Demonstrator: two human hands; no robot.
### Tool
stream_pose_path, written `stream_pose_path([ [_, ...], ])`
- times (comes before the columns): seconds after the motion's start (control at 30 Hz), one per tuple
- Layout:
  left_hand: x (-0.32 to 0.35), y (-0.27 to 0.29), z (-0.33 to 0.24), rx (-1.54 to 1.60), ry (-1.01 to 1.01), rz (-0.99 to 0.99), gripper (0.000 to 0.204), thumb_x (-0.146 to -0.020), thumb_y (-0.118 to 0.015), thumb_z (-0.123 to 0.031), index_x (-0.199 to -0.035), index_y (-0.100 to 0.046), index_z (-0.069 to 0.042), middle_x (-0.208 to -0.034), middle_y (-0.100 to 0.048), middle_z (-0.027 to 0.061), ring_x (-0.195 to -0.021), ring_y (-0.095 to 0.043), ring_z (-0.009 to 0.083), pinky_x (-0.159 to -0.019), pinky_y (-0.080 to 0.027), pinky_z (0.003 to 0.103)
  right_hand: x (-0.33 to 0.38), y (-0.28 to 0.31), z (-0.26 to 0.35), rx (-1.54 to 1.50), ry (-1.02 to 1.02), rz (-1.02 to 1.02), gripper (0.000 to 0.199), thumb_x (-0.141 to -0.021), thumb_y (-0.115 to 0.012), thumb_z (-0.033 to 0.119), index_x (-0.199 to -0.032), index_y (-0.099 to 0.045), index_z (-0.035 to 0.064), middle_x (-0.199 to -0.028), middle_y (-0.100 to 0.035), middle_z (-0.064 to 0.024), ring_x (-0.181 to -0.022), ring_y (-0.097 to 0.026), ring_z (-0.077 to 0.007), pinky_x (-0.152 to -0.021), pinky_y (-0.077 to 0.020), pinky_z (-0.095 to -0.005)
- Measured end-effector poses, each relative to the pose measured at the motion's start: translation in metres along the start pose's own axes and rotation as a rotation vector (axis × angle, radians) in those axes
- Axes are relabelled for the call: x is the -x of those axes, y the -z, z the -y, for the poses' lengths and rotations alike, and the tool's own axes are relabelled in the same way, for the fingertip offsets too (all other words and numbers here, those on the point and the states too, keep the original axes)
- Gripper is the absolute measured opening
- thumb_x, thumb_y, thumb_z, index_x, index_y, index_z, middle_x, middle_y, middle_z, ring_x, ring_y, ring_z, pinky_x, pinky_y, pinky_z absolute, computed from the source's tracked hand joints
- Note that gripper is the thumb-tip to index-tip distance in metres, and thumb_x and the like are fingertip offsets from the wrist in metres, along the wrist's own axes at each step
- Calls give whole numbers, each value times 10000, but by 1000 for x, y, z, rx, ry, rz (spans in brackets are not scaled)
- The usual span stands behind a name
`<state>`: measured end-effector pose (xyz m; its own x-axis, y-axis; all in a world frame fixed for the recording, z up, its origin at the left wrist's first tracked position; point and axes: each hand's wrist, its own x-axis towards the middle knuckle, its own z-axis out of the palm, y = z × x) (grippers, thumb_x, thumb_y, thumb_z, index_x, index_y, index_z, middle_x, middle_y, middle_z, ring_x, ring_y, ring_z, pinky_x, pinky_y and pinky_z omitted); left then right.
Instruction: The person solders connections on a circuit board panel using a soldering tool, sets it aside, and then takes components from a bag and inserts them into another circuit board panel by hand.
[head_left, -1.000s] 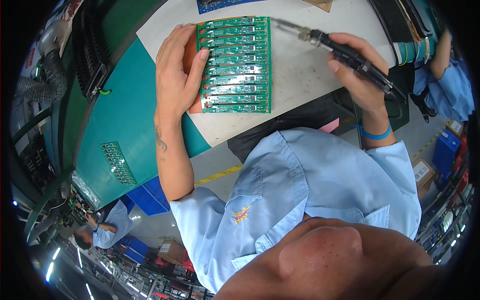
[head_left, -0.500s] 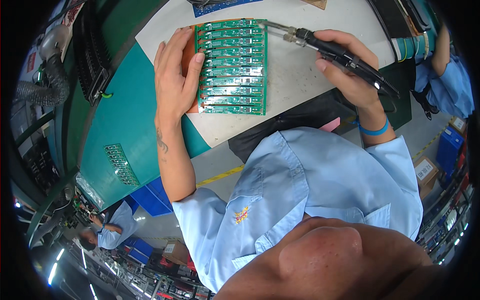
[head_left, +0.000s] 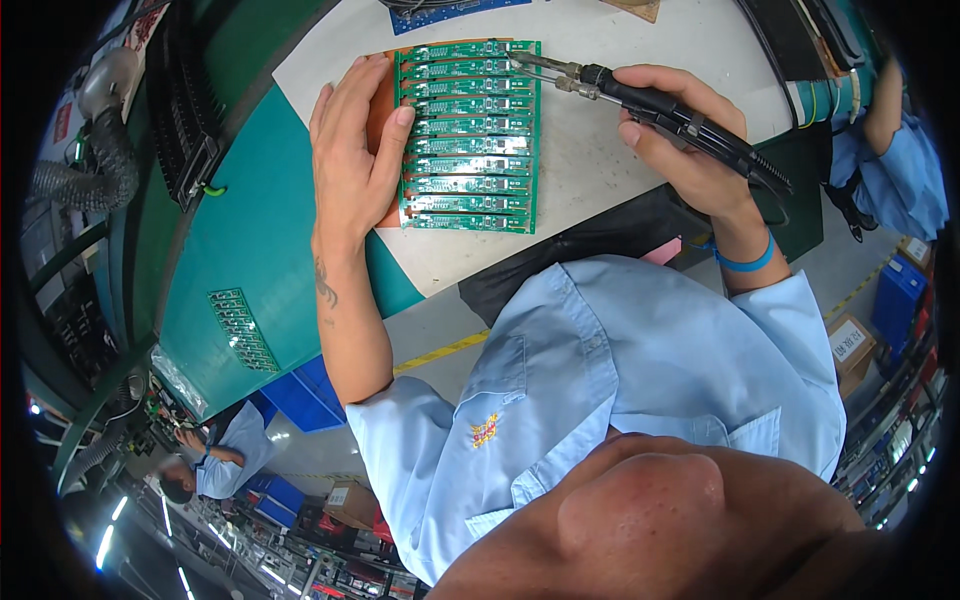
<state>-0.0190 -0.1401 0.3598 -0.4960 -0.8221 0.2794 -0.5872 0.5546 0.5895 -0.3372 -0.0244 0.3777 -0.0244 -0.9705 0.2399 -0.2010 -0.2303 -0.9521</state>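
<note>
A green circuit board panel point(head_left: 470, 140), made up of several narrow strips side by side, lies on an orange-brown board point(head_left: 383, 110) that shows along its left edge. My left hand point(head_left: 355, 150) rests flat at that edge, fingers stretched out and pointing away from me, the thumb touching the panel's side. In my right hand point(head_left: 690, 130) is a black-handled soldering iron point(head_left: 650, 103) with two thin metal parts at its front. Its tip reaches over the far right part of the panel, near the farthest strips. Whether the tip touches the board I cannot tell.
A white sheet point(head_left: 600, 160) covers part of the green table point(head_left: 250, 230). Another green circuit board panel point(head_left: 243, 330) lies at left. A blue board point(head_left: 460, 14) with a dark cable is at the far edge. Other people sit at both sides. Blue bins point(head_left: 305, 395) stand below.
The soldering iron in my right hand has moved left and slightly nearer, its tip now farther over the panel. The panel and my left hand have shifted slightly to the right.
</note>
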Motion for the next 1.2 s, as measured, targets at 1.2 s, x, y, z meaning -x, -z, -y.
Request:
stream_pose_path([
  [1.2, 1, 4, 3, -88, 16, -66, 488, -1059, -613, -383, -1425, -635, -60, -1374, -673, 112, -1273, -601, 304, -1169, -381, 472, -1, 23, -34, 146, 99, -408, 513, -915, -771, 27, -1408, -633, -9, -1137, -766, -151, -1030, -730, -214, -930, -563, -288],
])
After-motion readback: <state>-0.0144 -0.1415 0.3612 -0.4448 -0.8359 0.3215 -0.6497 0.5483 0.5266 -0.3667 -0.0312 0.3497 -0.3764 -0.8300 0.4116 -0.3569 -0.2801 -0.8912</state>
